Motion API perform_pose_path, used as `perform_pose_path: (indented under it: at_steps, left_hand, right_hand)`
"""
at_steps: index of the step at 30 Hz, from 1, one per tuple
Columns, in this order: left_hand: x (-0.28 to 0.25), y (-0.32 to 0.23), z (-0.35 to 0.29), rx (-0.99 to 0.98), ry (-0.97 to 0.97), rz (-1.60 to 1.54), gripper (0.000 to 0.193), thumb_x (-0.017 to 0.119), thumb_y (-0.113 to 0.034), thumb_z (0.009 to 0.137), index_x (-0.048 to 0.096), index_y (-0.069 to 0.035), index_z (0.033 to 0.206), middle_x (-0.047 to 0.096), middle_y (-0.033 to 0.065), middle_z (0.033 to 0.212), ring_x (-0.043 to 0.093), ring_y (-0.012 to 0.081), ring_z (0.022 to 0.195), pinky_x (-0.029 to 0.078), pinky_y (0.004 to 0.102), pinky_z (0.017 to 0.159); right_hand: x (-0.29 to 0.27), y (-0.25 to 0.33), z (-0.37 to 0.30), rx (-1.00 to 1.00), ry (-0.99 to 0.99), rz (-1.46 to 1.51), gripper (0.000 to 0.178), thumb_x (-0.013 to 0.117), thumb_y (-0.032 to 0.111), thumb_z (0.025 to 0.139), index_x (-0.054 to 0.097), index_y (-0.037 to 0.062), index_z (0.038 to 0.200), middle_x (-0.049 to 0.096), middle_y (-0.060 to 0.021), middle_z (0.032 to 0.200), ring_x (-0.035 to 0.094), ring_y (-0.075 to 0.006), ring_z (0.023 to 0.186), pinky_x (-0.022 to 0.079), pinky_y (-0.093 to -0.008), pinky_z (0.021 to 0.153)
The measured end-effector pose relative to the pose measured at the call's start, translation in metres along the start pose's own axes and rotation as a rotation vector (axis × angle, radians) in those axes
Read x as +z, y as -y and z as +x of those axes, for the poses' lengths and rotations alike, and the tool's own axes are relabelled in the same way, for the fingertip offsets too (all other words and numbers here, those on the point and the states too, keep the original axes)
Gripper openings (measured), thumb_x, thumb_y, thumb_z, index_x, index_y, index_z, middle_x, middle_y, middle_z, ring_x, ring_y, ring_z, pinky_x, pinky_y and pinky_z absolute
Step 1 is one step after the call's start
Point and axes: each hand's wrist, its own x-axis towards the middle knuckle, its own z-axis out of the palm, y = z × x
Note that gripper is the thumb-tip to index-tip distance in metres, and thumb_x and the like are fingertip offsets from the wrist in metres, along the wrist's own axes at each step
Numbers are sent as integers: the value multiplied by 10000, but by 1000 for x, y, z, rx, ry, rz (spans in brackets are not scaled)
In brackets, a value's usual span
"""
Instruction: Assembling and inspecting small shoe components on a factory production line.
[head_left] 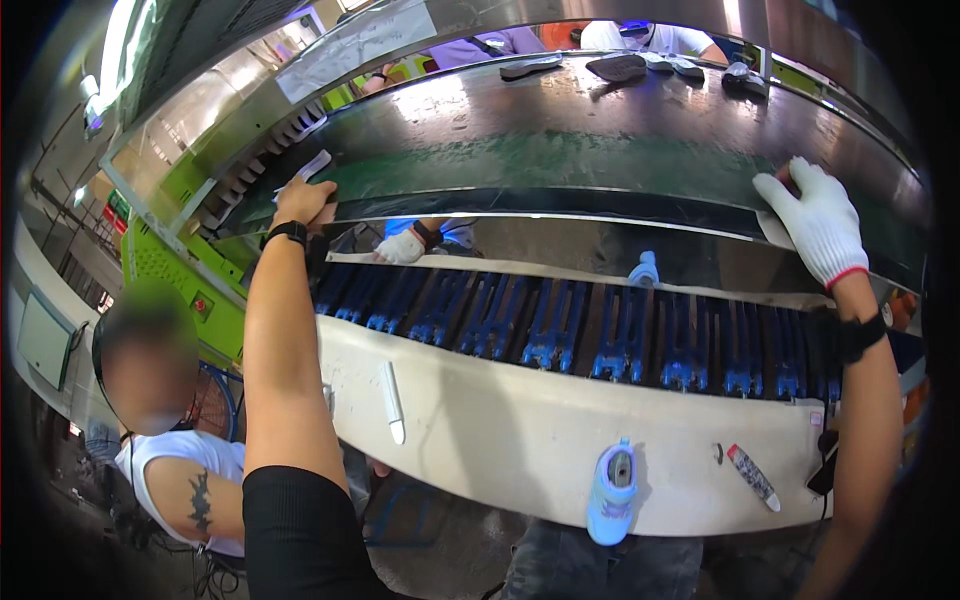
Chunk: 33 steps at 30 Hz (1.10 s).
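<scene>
My left hand (pixel 303 205), bare with a dark wristband, is at the left end of the green conveyor belt (pixel 520 165). Its fingers are bent around something at the belt's near edge, beside a pale flat piece (pixel 305 175). On the right, my right hand (pixel 818 225) wears a white knit glove. It curls over the belt's near edge, with a thin pale piece (pixel 775 230) below the thumb; what it grips is mostly hidden. A light blue child's sneaker (pixel 610 500) stands on the cream worktop (pixel 500 430) close to my body, apart from both hands.
Blue metal prongs (pixel 550 330) run in a row below the belt, with another light blue shoe (pixel 645 270) behind them. A white pen (pixel 392 403) and a patterned pen (pixel 753 478) lie on the worktop. Several shoes (pixel 617 68) sit far along the belt. A person (pixel 190 480) is at left.
</scene>
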Motion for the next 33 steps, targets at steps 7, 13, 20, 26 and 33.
perform_pose_path:
  at_steps: [7,13,20,26,33]
  left_hand:
    - [3,32,41,32,183,-146,1172,754,-653,878,340,67,1705,585,314,1602,578,440,1486,446,461,1240]
    - [9,73,49,-86,109,203,1120,693,-735,897,405,-26,1715,452,264,1732,293,451,1669,272,502,1352]
    - [24,62,34,1,-61,175,776,711,-608,887,699,-104,1476,686,270,1479,638,466,1360,462,480,1205]
    - [-13,43,27,415,-103,-26,233,707,-214,957,783,-22,1066,786,244,975,764,454,957,598,519,844]
    - [-23,-187,-156,783,237,-684,166,717,-109,976,742,3,1096,758,148,1001,695,204,856,567,354,791]
  right_hand:
    - [0,-1,4,26,-5,103,497,721,500,979,726,3,1008,724,-203,970,694,-395,933,536,-463,883]
    - [5,-6,-1,-73,-51,112,458,738,465,978,709,7,982,714,-191,948,676,-365,903,530,-456,869]
    - [8,-7,2,-21,-53,88,403,751,424,975,714,23,968,707,-177,918,678,-331,888,527,-463,862]
    - [-13,-1,-4,-34,-4,18,508,717,539,967,777,37,1009,777,-231,1036,741,-441,1026,580,-529,928]
    - [-12,8,2,-169,39,29,831,684,750,921,737,13,1300,758,-272,1283,720,-444,1210,557,-518,1089]
